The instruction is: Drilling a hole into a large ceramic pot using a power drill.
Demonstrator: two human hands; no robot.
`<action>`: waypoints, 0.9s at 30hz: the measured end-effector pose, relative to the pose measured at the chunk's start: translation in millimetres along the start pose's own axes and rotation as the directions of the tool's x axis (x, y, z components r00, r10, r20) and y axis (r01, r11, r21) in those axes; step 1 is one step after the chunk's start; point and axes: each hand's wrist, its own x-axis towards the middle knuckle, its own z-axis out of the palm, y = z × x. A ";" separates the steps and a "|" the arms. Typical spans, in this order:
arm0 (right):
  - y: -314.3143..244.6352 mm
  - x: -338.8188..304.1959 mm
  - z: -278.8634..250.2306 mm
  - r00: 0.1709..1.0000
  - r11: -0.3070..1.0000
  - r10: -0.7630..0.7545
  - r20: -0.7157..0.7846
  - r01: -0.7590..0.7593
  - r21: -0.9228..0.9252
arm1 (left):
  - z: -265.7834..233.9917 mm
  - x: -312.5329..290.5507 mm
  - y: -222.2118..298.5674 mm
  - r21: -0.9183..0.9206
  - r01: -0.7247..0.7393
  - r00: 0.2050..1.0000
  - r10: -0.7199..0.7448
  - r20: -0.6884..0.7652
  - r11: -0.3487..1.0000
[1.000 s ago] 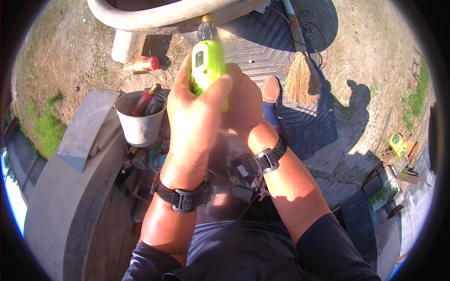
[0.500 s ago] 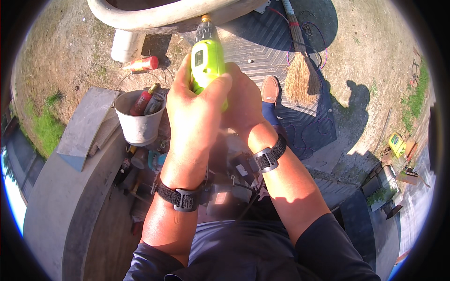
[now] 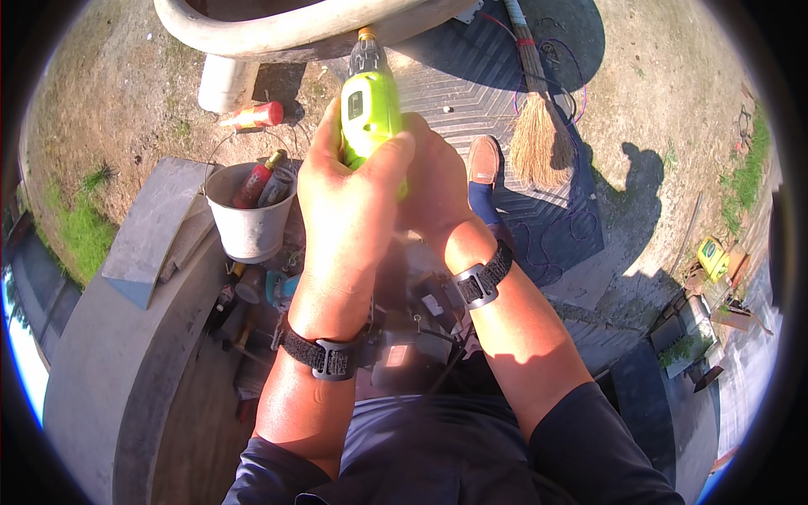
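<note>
Both my hands are wrapped round a lime-green power drill [image 3: 370,114] with a black chuck. My left hand [image 3: 349,194] grips its left side and rear, thumb lying across the back. My right hand [image 3: 438,172] closes on it from the right, where the handle is mostly hidden. The drill's orange-brown tip meets, or nearly meets, the outer side of a pale, thick-rimmed basin [image 3: 278,34] at the top of the view. What the tip does at that surface is too small to tell.
Left of my arms, a white bucket [image 3: 250,223] holds red-capped bottles or tools, beside grey boards [image 3: 156,227] on a curved ledge. A red-and-orange bottle [image 3: 257,115] lies on the ground. To the right, a straw broom [image 3: 540,143] and a cord rest on a dark ribbed mat [image 3: 454,84].
Almost nothing differs. The drill and both hands sit very slightly further left in the picture, with the same grip.
</note>
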 end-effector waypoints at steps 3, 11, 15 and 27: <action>-1.3 -0.4 -1.7 1.000 1.000 0.003 0.001 -0.003 0.006 | -1.0 1.9 -2.6 0.004 -0.009 1.000 0.009 0.008 1.000; -4.7 -0.9 -6.4 1.000 1.000 0.014 0.018 -0.014 0.001 | 0.6 0.1 -0.2 0.019 -0.003 1.000 0.003 0.003 1.000; -4.4 -1.3 -5.4 0.999 1.000 0.026 0.023 -0.026 0.000 | 1.8 0.2 -1.9 0.016 -0.016 1.000 0.017 -0.014 1.000; -1.4 0.3 -3.7 1.000 1.000 0.018 0.024 -0.019 0.023 | 4.0 -0.5 2.3 0.018 -0.006 1.000 0.007 -0.019 1.000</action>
